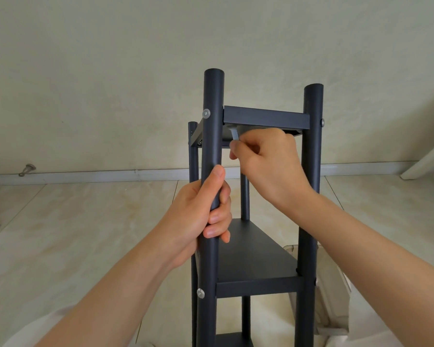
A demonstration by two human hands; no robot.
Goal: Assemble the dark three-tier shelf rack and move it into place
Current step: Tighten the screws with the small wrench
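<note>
The dark shelf rack (pixel 258 254) stands upright in front of me with its round posts and flat shelves joined. My left hand (pixel 203 216) grips the near left post (pixel 212 136) between the top and middle shelves. My right hand (pixel 266 159) pinches a small grey hex key (pixel 234 134) that points up under the top shelf (pixel 266 118), close to the near left corner. Silver bolt heads (pixel 206 113) show on the posts at the shelf levels. The lowest shelf is only partly in view at the bottom edge.
A pale tiled floor (pixel 85 221) runs to a white skirting board and a cream wall. A metal door stop (pixel 26 169) sits at the wall on the left. A light-coloured box or bag (pixel 333 291) lies behind the rack on the right. A white furniture leg (pixel 424 159) is at far right.
</note>
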